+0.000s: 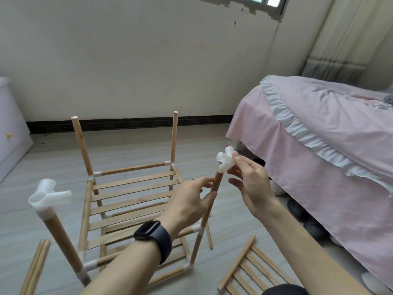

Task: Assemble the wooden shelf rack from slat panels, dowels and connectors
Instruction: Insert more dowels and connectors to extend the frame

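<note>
On the bedroom floor: fitting a connector to a rack post

Beside a pink-covered bed (319, 135), a half-built wooden rack (131, 167) stands on the floor, its slat panel (127, 201) level between 4 upright dowels. The left hand (191, 201), wearing a dark smartwatch (153, 237), holds the near right dowel (218, 179) just below its top, thumb and fingers closed in a grip round it. The right hand (251, 184) pinches a white plastic connector (225, 161) sitting on that dowel's top end. The near left dowel (61, 237) already carries another white connector (50, 194); the 2 far dowels (81, 145) are bare at the top. A loose slat panel (248, 267) lies on the floor at lower right, and loose dowels (36, 267) lie at lower left.
</note>
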